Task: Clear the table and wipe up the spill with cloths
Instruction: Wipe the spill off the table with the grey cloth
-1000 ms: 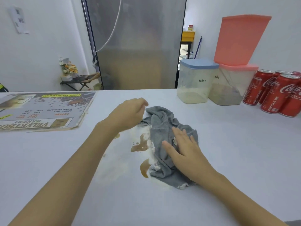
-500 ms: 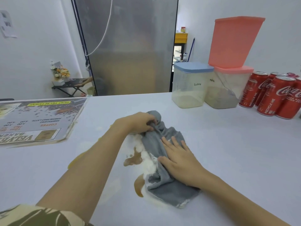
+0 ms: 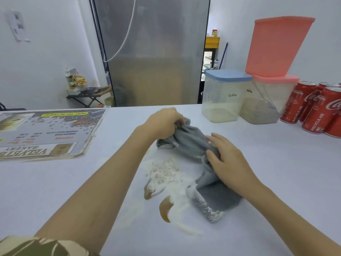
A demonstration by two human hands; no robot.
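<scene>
Currently wiping: left hand point(image 3: 162, 122) bunches the far end of the cloth point(image 3: 191, 145), right hand point(image 3: 228, 161) presses it flat-fingered beside the spill point(image 3: 164, 182) (white powder, brown liquid, mostly uncovered); next, probably, drag cloth leftward over it.

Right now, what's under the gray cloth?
The gray cloth lies on the white table, with white powder and brown liquid showing along its left edge. Whatever sits beneath it is covered.
</scene>
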